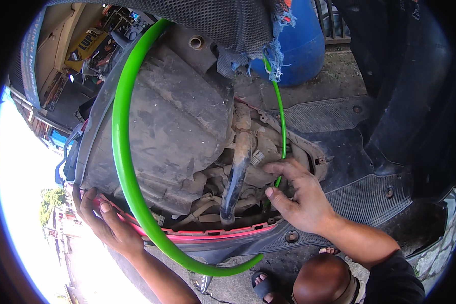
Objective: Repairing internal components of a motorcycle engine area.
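My left hand (111,228) grips the edge of a scooter's red body panel (207,236), thumb on the inner side and fingers on the outer. My right hand (303,200) is over the uncovered engine bay, thumb and forefinger apart. A thin green line (282,126) runs down behind the forefinger and shows between it and the thumb; I cannot tell whether they touch it. A thick, bright green tube (122,131) curves over the left of the bay, its lower end free beyond the panel. Beside my right hand a dirty dark pipe (235,177) rises from the engine.
A dusty black plastic housing (172,116) fills the bay's left. Frayed mesh cloth (213,25) hangs over the far end. Ribbed black footboards (365,200) lie right. A blue drum (299,45) stands behind. My bent knee (321,283) and a sandalled foot (263,288) are near.
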{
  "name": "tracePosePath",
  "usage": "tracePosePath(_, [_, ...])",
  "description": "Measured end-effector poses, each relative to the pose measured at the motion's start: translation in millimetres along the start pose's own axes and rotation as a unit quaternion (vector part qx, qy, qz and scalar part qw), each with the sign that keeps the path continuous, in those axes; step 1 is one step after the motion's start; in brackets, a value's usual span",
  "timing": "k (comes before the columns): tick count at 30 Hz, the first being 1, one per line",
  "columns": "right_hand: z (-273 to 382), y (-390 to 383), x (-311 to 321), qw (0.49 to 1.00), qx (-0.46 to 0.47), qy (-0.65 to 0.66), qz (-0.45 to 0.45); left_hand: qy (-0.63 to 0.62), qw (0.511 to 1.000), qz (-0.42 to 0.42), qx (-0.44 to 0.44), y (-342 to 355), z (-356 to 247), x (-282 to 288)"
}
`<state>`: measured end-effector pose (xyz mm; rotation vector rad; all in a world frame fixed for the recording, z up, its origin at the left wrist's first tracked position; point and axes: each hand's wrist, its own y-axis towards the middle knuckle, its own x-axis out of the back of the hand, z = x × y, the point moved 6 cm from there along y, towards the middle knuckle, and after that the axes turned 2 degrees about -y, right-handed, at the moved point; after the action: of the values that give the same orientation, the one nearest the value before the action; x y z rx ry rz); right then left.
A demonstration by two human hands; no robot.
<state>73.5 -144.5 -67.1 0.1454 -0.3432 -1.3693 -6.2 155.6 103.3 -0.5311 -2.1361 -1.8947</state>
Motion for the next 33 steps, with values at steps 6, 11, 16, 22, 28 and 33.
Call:
tracePosePath(6, [10, 35, -14, 0.952, 0.173, -0.243, 0.071, -0.01, 0.999, -0.005, 0.032, 2, -5, 2])
tracePosePath(11, [0, 57, -38, 0.891, 0.278, -0.338, 0.122, 0.008, 1.0, 0.005, 0.024, 3, -11, 2])
tracePosePath(16, [-2, 66, -55, 0.89, 0.315, -0.283, 0.167, -0.006, 1.0, 0.0, 0.019, 6, -15, 3])
tracePosePath(22, [-6, 87, -63, 0.916, 0.226, -0.261, 0.206, -0.03, 1.0, -0.003, 0.009, 5, -8, 3])
tracePosePath(28, [7, 105, -65, 0.909, 0.208, -0.233, 0.276, -0.021, 1.0, 0.001, 0.0, 6, -9, 0])
tracePosePath(33, [-8, 117, -79, 0.89, 0.264, -0.255, 0.272, -0.004, 1.0, 0.0, -0.02, 5, -9, 1])
